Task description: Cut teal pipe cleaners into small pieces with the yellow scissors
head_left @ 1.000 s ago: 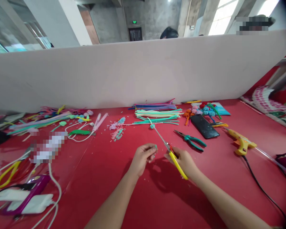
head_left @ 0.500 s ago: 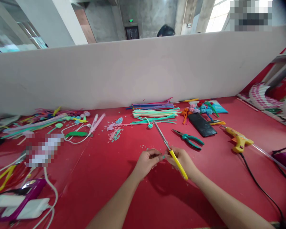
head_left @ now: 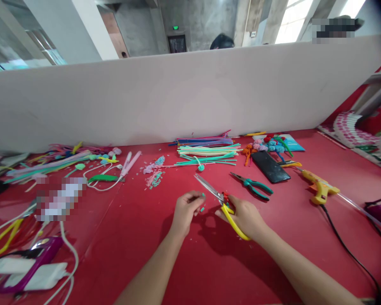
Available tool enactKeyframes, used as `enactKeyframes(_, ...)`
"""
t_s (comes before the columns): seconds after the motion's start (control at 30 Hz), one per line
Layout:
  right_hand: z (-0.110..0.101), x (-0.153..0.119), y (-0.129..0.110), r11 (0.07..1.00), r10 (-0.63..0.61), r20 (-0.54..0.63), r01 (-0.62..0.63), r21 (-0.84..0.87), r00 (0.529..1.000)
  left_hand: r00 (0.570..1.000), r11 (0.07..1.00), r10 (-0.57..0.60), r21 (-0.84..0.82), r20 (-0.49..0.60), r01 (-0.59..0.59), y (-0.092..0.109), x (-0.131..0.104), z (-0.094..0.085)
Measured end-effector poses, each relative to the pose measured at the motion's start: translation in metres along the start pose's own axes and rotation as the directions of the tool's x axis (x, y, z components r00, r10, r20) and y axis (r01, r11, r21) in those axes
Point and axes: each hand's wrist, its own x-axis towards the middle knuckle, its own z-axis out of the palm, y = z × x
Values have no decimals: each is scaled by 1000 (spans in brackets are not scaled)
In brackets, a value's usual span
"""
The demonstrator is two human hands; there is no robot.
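Observation:
My left hand (head_left: 186, 214) is closed in a pinch over the red table. A small teal pipe cleaner piece (head_left: 203, 195) shows at its fingertips. Just below is a second teal bit (head_left: 202, 209); whether it is held or loose I cannot tell. To the right, my right hand (head_left: 244, 218) grips yellow-handled scissors (head_left: 213, 187), blades pointing up and left. Something small and red (head_left: 225, 196) shows by the scissors' pivot, too small to name. Beyond the hands lie teal-handled pliers (head_left: 254, 186) and a teal pompom on a bent stem (head_left: 201, 167).
Bundled pipe cleaners (head_left: 208, 150) lie near the white partition (head_left: 165, 97). A black phone (head_left: 270, 166) and yellow glue gun (head_left: 320, 186) are at right. Left are fuzzy clippings (head_left: 155, 180), a pink styling iron (head_left: 131, 164), cables and a purple power strip (head_left: 47, 250).
My left hand has drawn left, away from my right hand, taking a teal piece along. The scissors have swung so their tips point further left.

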Motion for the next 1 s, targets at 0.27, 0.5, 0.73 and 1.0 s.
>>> enactKeyframes(0.27, 8, -4, -3, 964, -86, 35, 92, -248, 996, 994, 984, 38, -168, -99, -55, 8, 2, -7)
enactKeyframes(0.5, 10, -4, -1, 952, -88, 57, 101, -290, 995, 994, 977, 62, -197, -86, -78, 7, 3, -8)
enactKeyframes(0.73, 10, -5, 0, 943, -116, 51, 126, -308, 992, 995, 979, 78, -183, -59, -88, 6, 3, -9)
enactKeyframes(1.0, 7, -4, -1, 931, -121, 66, 136, -338, 990, 995, 982, 73, -170, -67, -84, 9, 2, -8)
